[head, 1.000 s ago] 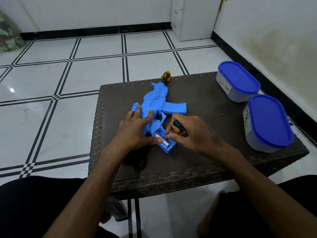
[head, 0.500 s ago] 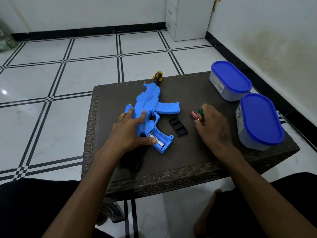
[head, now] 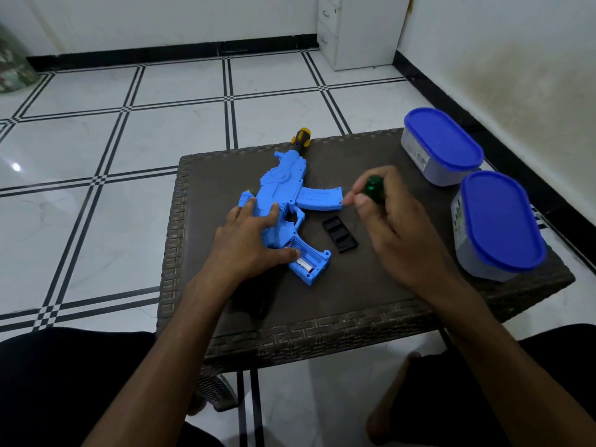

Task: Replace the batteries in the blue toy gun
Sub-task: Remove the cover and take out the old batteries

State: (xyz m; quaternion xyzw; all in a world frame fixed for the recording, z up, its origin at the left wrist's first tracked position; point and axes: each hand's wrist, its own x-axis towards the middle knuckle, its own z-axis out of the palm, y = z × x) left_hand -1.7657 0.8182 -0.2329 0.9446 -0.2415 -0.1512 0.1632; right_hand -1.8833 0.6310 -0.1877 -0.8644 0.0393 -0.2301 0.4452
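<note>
Meanwhile left hand (head: 248,240) flat on blue toy gun (head: 290,201); right hand (head: 390,221) grips green-handled tool (head: 373,188); container labels unreadable.

We see blue toy gun (head: 283,201) flat on dark wicker table (head: 354,304), grip compartment open, silver battery (head: 303,264) inside. Left hand (head: 248,243) presses on gun body, fingers straight. Right hand (head: 390,227) grips green-handled tool (head: 373,188) above table. Black cover (head: 340,235) beside grip. Two blue-lidded containers (head: 442,146) at right edge.
</note>
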